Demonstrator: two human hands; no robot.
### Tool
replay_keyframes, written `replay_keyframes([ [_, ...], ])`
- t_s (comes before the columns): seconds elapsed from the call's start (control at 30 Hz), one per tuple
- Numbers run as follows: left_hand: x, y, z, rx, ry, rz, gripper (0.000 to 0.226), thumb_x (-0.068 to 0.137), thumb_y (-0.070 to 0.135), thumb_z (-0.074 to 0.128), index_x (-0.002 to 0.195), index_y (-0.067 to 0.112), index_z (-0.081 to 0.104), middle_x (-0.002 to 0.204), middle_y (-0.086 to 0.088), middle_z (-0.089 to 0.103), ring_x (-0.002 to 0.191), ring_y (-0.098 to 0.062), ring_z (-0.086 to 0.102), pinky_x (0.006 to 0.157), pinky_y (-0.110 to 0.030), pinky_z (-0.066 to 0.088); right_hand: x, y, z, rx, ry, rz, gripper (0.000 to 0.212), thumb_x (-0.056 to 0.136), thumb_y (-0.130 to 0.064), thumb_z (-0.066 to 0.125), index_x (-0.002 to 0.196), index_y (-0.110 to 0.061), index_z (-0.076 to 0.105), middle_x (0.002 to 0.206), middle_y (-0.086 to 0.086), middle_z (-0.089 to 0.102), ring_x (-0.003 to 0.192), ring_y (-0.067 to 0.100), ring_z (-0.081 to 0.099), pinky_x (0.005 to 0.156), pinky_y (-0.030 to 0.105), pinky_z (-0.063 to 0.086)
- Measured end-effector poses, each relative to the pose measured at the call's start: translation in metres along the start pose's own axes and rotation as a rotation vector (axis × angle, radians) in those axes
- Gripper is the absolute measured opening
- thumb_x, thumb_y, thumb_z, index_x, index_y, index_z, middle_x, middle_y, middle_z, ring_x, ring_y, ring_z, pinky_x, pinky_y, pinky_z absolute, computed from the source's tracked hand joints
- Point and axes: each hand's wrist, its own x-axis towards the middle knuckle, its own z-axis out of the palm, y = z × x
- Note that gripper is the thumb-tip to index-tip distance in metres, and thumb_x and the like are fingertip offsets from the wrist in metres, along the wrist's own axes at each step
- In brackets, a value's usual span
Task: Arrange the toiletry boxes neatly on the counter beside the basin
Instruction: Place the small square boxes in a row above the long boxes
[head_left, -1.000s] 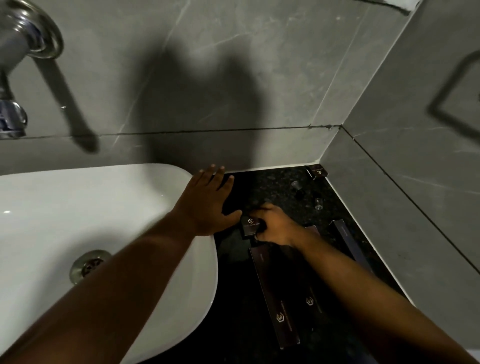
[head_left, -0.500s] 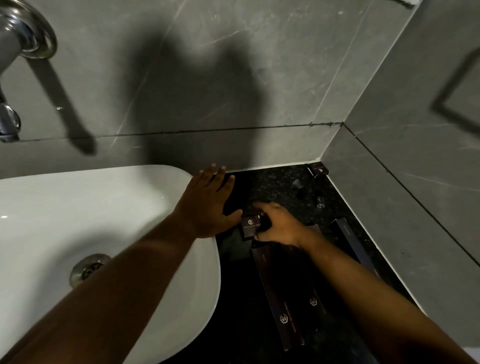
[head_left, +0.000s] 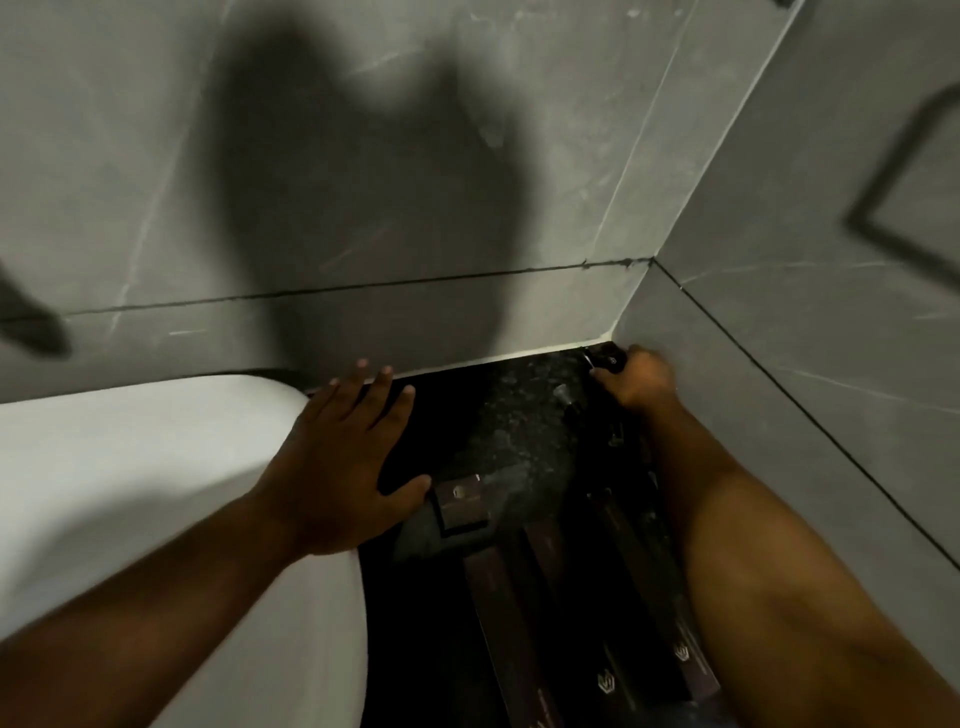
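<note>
My left hand lies flat and open on the rim of the white basin, fingers spread. Just right of its thumb a small dark square box sits alone on the black speckled counter. Several long dark toiletry boxes lie side by side nearer to me, partly under my right forearm. My right hand reaches into the far corner and closes on a small dark box against the wall.
Grey tiled walls meet in a corner right behind the counter and hem it in at the back and right. A small dark cap-like item stands on the counter near my right hand. The picture is blurred.
My right hand let go of the small square box by my left thumb and moved to the far corner onto the box there. The view swung right, so the tap left the frame.
</note>
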Motion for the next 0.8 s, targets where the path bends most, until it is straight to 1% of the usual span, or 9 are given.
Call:
replay_keyframes([
  [0.13, 0.000, 0.000, -0.001, 0.032, -0.013, -0.020, 0.084, 0.080, 0.069, 0.024, 0.146, 0.016, 0.019, 0.156, -0.011, 0.017, 0.144, -0.029, -0.001, 0.114, -0.045, 0.007, 0.029, 0.004, 0.019, -0.098, -0.041, -0.022, 0.044, 0.081, -0.041, 0.066, 0.110, -0.009, 0.065, 0.114, 0.023, 0.065, 0.103, 0.039, 0.061, 0.089, 0.041, 0.050],
  [0.23, 0.001, 0.000, -0.001, 0.042, -0.042, -0.027, 0.085, 0.079, 0.069, 0.021, 0.146, 0.017, 0.016, 0.157, -0.010, 0.013, 0.144, -0.028, -0.006, 0.116, -0.047, 0.008, 0.047, 0.006, 0.033, -0.175, -0.074, 0.029, 0.054, 0.075, -0.047, 0.063, 0.113, -0.008, 0.063, 0.121, 0.024, 0.059, 0.111, 0.038, 0.056, 0.097, 0.042, 0.048],
  [0.33, 0.000, 0.000, -0.002, 0.016, -0.023, -0.021, 0.083, 0.080, 0.068, 0.025, 0.145, 0.017, 0.019, 0.156, -0.012, 0.017, 0.144, -0.029, -0.004, 0.115, -0.050, 0.012, 0.045, 0.002, 0.032, -0.172, -0.100, 0.105, 0.066, 0.075, -0.054, 0.062, 0.120, -0.006, 0.058, 0.129, 0.025, 0.052, 0.119, 0.040, 0.050, 0.099, 0.041, 0.043],
  [0.43, -0.002, 0.000, -0.002, -0.019, -0.003, -0.009, 0.081, 0.081, 0.065, 0.030, 0.145, 0.016, 0.024, 0.155, -0.014, 0.021, 0.144, -0.031, 0.001, 0.114, -0.052, 0.015, 0.033, -0.002, 0.020, -0.166, -0.109, 0.115, 0.072, 0.071, -0.055, 0.068, 0.123, -0.007, 0.055, 0.130, 0.026, 0.051, 0.121, 0.040, 0.048, 0.100, 0.040, 0.042],
  [0.47, -0.002, 0.000, -0.003, -0.030, 0.004, -0.004, 0.080, 0.081, 0.064, 0.031, 0.144, 0.016, 0.025, 0.154, -0.014, 0.023, 0.144, -0.031, 0.002, 0.114, -0.052, 0.015, 0.025, -0.003, 0.013, -0.148, -0.095, 0.098, 0.070, 0.070, -0.051, 0.071, 0.122, -0.006, 0.055, 0.129, 0.026, 0.052, 0.121, 0.040, 0.049, 0.100, 0.040, 0.042],
  [0.53, -0.002, 0.000, -0.002, -0.051, 0.015, -0.002, 0.079, 0.081, 0.063, 0.032, 0.144, 0.015, 0.026, 0.153, -0.015, 0.025, 0.143, -0.032, 0.005, 0.114, -0.051, 0.013, 0.010, -0.007, -0.004, -0.011, -0.051, 0.015, 0.057, 0.072, -0.033, 0.075, 0.118, -0.004, 0.056, 0.119, 0.026, 0.058, 0.114, 0.038, 0.053, 0.096, 0.039, 0.044],
  [0.6, -0.003, 0.001, -0.003, -0.066, 0.016, -0.007, 0.080, 0.080, 0.063, 0.031, 0.144, 0.015, 0.025, 0.154, -0.016, 0.023, 0.143, -0.033, 0.004, 0.113, -0.048, 0.008, -0.014, -0.015, -0.018, 0.174, -0.076, -0.107, 0.046, 0.071, -0.011, 0.074, 0.114, -0.005, 0.058, 0.106, 0.016, 0.063, 0.101, 0.031, 0.060, 0.090, 0.038, 0.047],
  [0.7, -0.003, 0.002, -0.004, -0.063, 0.008, -0.009, 0.083, 0.079, 0.066, 0.026, 0.145, 0.016, 0.020, 0.155, -0.015, 0.018, 0.143, -0.033, 0.000, 0.113, -0.045, 0.002, -0.061, -0.027, -0.019, 0.240, -0.317, -0.288, 0.053, 0.068, 0.007, 0.072, 0.117, -0.007, 0.056, 0.106, 0.010, 0.062, 0.100, 0.027, 0.060, 0.093, 0.037, 0.046],
  [0.8, -0.003, 0.003, -0.006, -0.058, -0.002, -0.014, 0.086, 0.078, 0.068, 0.019, 0.146, 0.017, 0.015, 0.157, -0.014, 0.012, 0.143, -0.032, -0.005, 0.113, -0.044, -0.003, -0.098, -0.031, 0.004, 0.055, -0.487, -0.387, 0.055, 0.068, 0.004, 0.072, 0.119, -0.008, 0.057, 0.113, 0.015, 0.064, 0.106, 0.029, 0.061, 0.098, 0.041, 0.046],
])
